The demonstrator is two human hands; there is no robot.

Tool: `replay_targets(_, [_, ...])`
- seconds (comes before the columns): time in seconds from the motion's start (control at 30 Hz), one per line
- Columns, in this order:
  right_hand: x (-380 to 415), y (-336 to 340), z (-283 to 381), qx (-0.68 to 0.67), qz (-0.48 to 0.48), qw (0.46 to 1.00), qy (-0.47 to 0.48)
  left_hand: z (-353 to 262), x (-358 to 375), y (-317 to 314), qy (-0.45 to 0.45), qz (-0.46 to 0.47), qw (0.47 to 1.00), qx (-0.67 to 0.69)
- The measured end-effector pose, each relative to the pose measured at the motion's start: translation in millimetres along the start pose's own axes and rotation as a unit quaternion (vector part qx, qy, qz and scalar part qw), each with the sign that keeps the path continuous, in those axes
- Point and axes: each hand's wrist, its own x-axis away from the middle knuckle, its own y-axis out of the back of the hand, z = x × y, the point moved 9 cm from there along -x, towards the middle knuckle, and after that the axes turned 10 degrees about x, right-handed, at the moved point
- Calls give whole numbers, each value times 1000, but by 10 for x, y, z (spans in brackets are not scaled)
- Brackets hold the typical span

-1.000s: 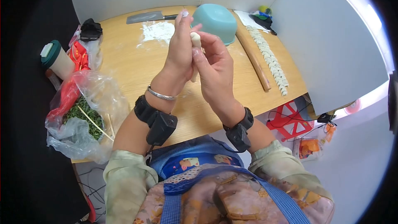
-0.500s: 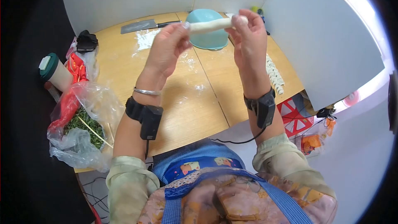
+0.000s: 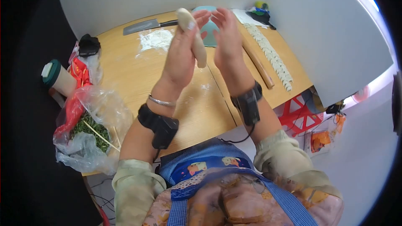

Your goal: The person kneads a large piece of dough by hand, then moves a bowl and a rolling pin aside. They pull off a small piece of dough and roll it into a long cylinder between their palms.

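A thick white roll of dough (image 3: 199, 50) slants across the palm of my left hand (image 3: 178, 58), its upper end sticking out past the thumb. The thumb lies over the dough and the fingers rest behind it. To the right, my right hand (image 3: 228, 37) is apart from the dough, palm turned inward, fingers stretched upward and holding nothing. Behind both hands stands a light teal bowl (image 3: 210, 37), partly hidden by them. White flour (image 3: 155, 39) is scattered on the wooden table (image 3: 125, 65) left of my left hand.
A cleaver (image 3: 140, 26) lies at the back left. On the right are a wooden rolling pin (image 3: 259, 67) and a long row of small dough pieces (image 3: 272, 56). Chopped greens (image 3: 90, 129) with chopsticks sit in a plastic bag (image 3: 86, 152) at left, near a lidded cup (image 3: 63, 79).
The dough roll, stretched level between both hands before, now stands steeply in my left hand. My right hand has let go of it and opened. Both hands moved slightly, uncovering the rolling pin.
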Motion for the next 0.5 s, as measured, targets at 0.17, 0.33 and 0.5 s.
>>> replay_targets(0.17, [338,-619,251,58,150,968,192,-134,50,-118,-47,2,998,-35])
replay_targets(0.33, [1003,-772,362,99,145,950,259,-257,-44,386,-52,-86,990,-95])
replay_targets(0.5, [117,-663,144,160,132,956,207,-160,85,21,-73,-75,994,-37])
